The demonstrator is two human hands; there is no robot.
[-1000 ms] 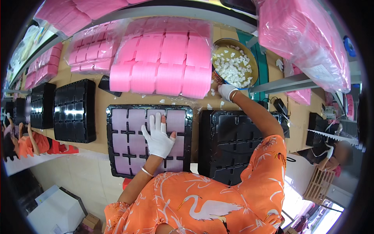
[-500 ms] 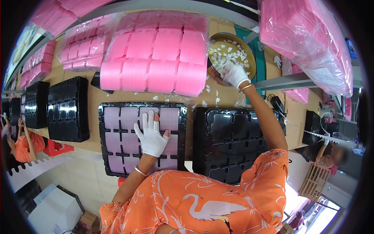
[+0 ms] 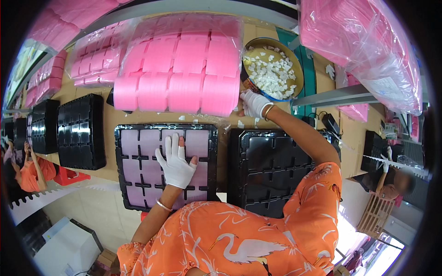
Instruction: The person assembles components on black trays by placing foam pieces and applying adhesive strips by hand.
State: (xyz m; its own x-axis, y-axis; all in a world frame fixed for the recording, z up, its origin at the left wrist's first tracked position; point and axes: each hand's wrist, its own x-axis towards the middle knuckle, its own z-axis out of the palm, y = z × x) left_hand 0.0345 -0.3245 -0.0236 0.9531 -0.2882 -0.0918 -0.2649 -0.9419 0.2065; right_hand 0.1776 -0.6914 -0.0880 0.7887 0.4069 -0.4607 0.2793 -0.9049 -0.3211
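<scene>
My left hand [image 3: 177,164], in a white glove with some bare fingertips, lies flat with fingers spread on lilac sheets [image 3: 134,179]. The sheets fill the compartments of a black tray [image 3: 120,184]. My gloved right hand [image 3: 256,104] is curled closed near the lower left rim of a round yellow tin [image 3: 294,83], beside a pink stack of sheets [image 3: 184,89]. What its fingers hold, if anything, is hidden. Small white scraps [image 3: 271,78] lie heaped in the tin. Below my right forearm stands a stack of black trays [image 3: 269,172].
More black trays [image 3: 80,131] stand at the left. Bagged pink stacks [image 3: 99,60] line the back, and another bagged pink stack [image 3: 368,55] sits at upper right near a metal bar [image 3: 338,95]. White scraps dot the cardboard tabletop [image 3: 161,117]. Other people [image 3: 34,170] work at both sides.
My right hand has moved from over the scraps in the tin, down and left to beside its rim. My left hand stays flat on the lilac sheets.
</scene>
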